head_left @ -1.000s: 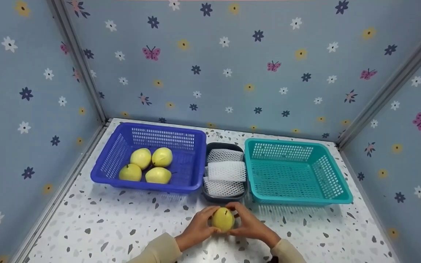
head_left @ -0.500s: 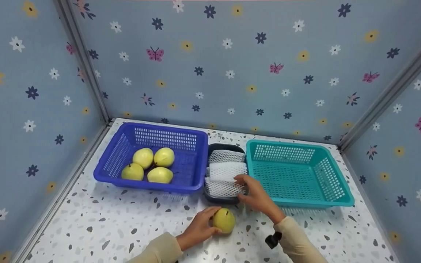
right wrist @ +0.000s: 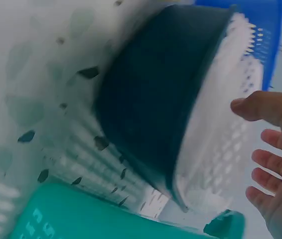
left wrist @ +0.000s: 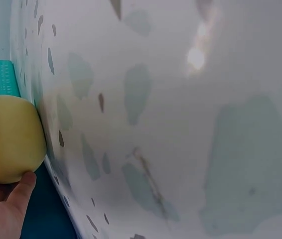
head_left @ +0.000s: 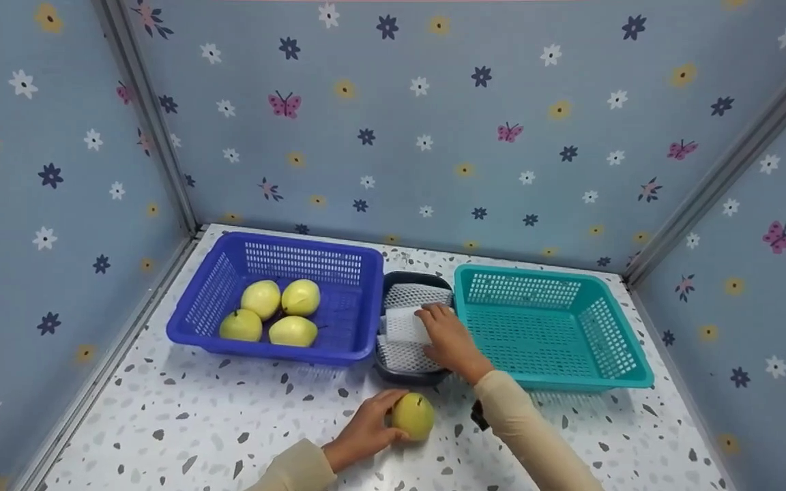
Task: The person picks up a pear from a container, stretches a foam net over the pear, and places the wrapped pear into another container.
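Observation:
My left hand holds a yellow-green pear on the speckled table, thumb on one side and fingers on the other. The left wrist view shows the pear between thumb and fingertips. My right hand is over the dark bin of white foam fruit nets. In the right wrist view its thumb and fingers are spread apart beside the nets; whether they touch one I cannot tell.
To the left of the bin stands a blue-purple basket with several pears in it. A teal basket with a perforated bottom stands to the right. Flowered panels enclose the back and sides.
My right hand has let go of the pear and moved up over the foam nets, then further in across the bin. The left hand has stayed on the pear.

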Demonstrator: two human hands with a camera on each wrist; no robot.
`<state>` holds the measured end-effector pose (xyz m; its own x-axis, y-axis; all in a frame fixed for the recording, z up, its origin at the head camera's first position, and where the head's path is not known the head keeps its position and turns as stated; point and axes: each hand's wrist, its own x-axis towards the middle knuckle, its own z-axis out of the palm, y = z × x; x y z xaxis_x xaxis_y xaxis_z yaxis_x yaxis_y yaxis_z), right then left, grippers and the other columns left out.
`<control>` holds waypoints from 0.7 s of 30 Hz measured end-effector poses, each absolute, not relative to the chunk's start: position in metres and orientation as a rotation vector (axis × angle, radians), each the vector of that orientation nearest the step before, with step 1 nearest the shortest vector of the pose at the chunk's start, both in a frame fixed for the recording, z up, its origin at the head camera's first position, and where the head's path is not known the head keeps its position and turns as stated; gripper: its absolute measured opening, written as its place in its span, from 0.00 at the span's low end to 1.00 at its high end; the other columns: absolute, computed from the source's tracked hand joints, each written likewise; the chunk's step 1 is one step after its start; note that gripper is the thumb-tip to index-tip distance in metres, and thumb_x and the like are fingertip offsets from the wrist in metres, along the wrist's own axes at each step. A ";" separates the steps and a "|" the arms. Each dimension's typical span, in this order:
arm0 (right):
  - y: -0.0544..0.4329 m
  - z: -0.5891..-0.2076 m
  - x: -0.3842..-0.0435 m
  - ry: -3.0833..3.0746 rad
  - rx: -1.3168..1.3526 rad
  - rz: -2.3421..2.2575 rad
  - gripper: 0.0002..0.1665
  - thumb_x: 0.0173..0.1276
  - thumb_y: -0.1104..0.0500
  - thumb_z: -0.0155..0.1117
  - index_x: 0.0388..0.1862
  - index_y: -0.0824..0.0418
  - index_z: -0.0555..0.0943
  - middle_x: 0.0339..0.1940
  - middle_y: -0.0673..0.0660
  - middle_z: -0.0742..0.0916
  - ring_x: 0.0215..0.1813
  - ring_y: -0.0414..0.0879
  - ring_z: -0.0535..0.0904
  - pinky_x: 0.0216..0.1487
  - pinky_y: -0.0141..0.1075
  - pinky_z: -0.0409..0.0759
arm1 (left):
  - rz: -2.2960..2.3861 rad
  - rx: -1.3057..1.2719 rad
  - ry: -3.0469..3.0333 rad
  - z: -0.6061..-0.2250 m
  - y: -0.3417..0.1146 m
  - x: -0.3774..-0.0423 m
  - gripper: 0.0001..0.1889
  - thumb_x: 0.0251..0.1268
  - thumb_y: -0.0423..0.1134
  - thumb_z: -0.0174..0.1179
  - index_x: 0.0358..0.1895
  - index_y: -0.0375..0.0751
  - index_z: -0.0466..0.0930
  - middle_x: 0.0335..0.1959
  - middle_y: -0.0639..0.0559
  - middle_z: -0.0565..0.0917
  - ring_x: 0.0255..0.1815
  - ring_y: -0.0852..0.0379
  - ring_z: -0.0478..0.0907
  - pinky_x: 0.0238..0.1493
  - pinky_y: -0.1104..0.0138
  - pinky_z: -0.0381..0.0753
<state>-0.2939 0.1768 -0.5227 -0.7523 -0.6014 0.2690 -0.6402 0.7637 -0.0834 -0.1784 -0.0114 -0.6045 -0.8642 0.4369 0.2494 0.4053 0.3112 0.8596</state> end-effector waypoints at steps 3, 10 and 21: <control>0.172 -0.528 -0.299 -2.775 0.951 0.113 0.34 0.51 0.65 0.75 0.57 0.66 0.72 0.55 0.62 0.77 0.58 0.55 0.71 0.60 0.46 0.70 | 1.639 0.816 2.518 -0.604 -0.013 -0.178 0.35 0.43 0.31 0.73 0.59 0.24 0.70 0.56 0.38 0.76 0.56 0.46 0.74 0.53 0.63 0.76; 0.174 -0.536 -0.302 -2.782 0.907 0.229 0.25 0.53 0.68 0.70 0.52 0.65 0.76 0.50 0.60 0.79 0.53 0.53 0.74 0.54 0.45 0.75 | 1.609 0.796 2.537 -0.605 -0.010 -0.177 0.36 0.45 0.33 0.73 0.60 0.26 0.70 0.57 0.39 0.76 0.58 0.45 0.73 0.59 0.61 0.71; 0.178 -0.524 -0.302 -2.677 0.756 0.529 0.19 0.57 0.70 0.66 0.49 0.62 0.79 0.47 0.59 0.81 0.49 0.53 0.78 0.43 0.45 0.79 | 1.611 0.784 2.532 -0.603 -0.012 -0.178 0.37 0.45 0.33 0.73 0.61 0.26 0.70 0.58 0.39 0.75 0.59 0.46 0.72 0.59 0.60 0.71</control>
<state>-0.3025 0.1779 -0.5236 -0.8132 -0.4358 0.3859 -0.5497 0.7928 -0.2633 -0.1779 -0.0124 -0.6032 -0.8716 0.4331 0.2298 0.3916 0.3332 0.8577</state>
